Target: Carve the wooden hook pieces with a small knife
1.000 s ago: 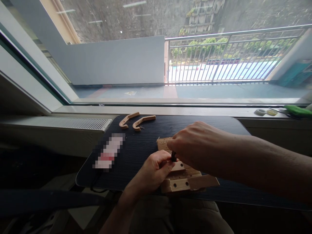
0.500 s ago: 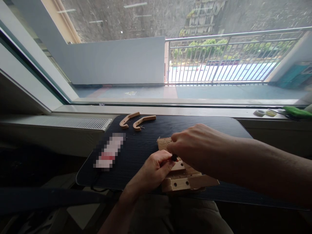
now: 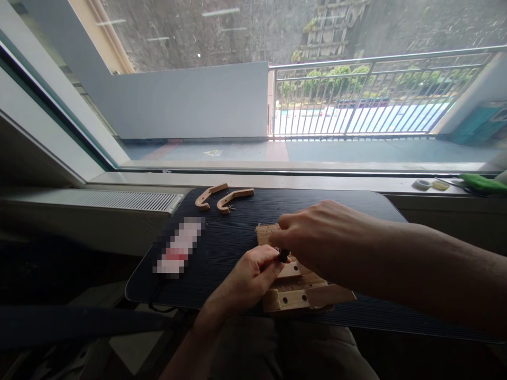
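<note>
My right hand (image 3: pixel 304 229) is a closed fist, knuckles up, above a wooden board (image 3: pixel 264 228) on the table. From under it shows the short dark end of a screwdriver-like tool (image 3: pixel 283 255); its handle is hidden inside the fist. Thumb and fingers of my left hand (image 3: pixel 253 272) pinch around that dark end, and whatever lies at its tip is covered. Just below the fingers is a pale wooden piece (image 3: pixel 292 269) with a dark hole. Nearest me on the board lies another wooden piece (image 3: pixel 295 299) with two dark holes.
Two hooked wooden pieces (image 3: pixel 212 195) lie at the table's back left, small screws (image 3: pixel 231 208) beside one. A blurred pink-white item (image 3: pixel 180 247) lies on the left of the black table (image 3: pixel 222 235). Tape rolls (image 3: pixel 422 184) and a green object (image 3: pixel 485 184) rest on the sill.
My right fist has shifted very slightly, and a little more of the dark tool shows under it. My left hand and the wooden pieces stay in place.
</note>
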Demonstrator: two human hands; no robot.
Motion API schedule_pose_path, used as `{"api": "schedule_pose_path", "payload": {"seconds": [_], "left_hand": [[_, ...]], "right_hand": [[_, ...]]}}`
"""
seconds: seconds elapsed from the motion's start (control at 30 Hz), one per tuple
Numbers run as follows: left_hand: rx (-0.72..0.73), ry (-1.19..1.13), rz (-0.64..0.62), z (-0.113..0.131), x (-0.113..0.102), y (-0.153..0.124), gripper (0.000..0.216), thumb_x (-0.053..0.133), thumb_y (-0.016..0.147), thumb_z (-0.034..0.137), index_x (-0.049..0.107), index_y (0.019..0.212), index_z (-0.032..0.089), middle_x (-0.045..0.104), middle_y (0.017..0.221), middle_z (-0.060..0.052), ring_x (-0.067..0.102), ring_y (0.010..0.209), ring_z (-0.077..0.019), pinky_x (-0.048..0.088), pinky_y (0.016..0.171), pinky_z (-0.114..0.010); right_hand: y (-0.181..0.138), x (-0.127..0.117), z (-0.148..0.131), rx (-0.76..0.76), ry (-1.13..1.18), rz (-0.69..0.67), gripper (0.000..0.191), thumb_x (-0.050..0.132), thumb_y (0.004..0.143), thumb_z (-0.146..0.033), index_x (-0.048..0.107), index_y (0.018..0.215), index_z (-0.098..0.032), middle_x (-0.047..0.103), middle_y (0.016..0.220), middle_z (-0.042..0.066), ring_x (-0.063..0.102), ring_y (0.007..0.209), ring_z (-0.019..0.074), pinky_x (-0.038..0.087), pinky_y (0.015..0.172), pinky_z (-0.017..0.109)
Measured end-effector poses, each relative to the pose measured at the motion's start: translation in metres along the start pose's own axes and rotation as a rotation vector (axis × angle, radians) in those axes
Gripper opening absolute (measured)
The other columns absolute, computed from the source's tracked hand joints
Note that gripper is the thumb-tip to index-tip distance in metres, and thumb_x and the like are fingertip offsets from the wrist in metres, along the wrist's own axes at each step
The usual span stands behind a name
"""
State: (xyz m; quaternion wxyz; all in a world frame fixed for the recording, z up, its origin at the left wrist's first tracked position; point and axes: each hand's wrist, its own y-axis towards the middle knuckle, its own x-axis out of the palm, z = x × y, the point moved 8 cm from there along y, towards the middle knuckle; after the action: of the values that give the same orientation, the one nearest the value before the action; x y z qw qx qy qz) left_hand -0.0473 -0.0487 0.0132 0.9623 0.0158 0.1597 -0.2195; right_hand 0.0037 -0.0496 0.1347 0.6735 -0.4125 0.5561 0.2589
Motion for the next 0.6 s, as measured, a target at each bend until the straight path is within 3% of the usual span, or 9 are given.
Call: {"api": "schedule_pose_path", "payload": {"seconds": [0.17, 0.4, 0.6], "left_hand": [[-0.009, 0.015, 0.012, -0.0006, -0.0011, -0.0001, 0.029, 0.046, 0.087, 0.036, 0.064, 0.085, 0.015, 0.063, 0.089, -0.004, 0.057, 0.083, -0.0160, 0.043, 0.071, -0.022], [0.002, -0.011, -0.013, 0.0033, 0.0018, -0.0001, 0.027, 0.044, 0.088, 0.035, 0.064, 0.087, 0.017, 0.063, 0.093, -0.003, 0.057, 0.089, -0.0162, 0.042, 0.075, -0.022], [0.027, 0.015, 0.004, 0.0046, -0.0006, -0.0008, 0.026, 0.044, 0.088, 0.033, 0.062, 0.081, 0.015, 0.060, 0.086, -0.002, 0.055, 0.082, -0.0139, 0.042, 0.072, -0.021]], "right_hand": [[0.0022, 0.0022, 0.0017, 0.023, 0.010, -0.063, 0.022, 0.064, 0.066, -0.010, 0.064, 0.087, -0.019, 0.063, 0.071, 0.000, 0.056, 0.059, 0.0144, 0.027, 0.047, 0.025], [0.0040, 0.0090, 0.0051, 0.038, -0.013, -0.042, 0.012, 0.060, 0.068, -0.010, 0.062, 0.076, -0.019, 0.059, 0.063, -0.002, 0.050, 0.050, 0.0130, 0.023, 0.043, 0.026], [-0.0020, 0.0020, 0.0009, 0.052, -0.018, -0.028, 0.027, 0.059, 0.070, -0.008, 0.061, 0.093, -0.022, 0.060, 0.068, -0.002, 0.052, 0.056, 0.0131, 0.025, 0.045, 0.026]]}}
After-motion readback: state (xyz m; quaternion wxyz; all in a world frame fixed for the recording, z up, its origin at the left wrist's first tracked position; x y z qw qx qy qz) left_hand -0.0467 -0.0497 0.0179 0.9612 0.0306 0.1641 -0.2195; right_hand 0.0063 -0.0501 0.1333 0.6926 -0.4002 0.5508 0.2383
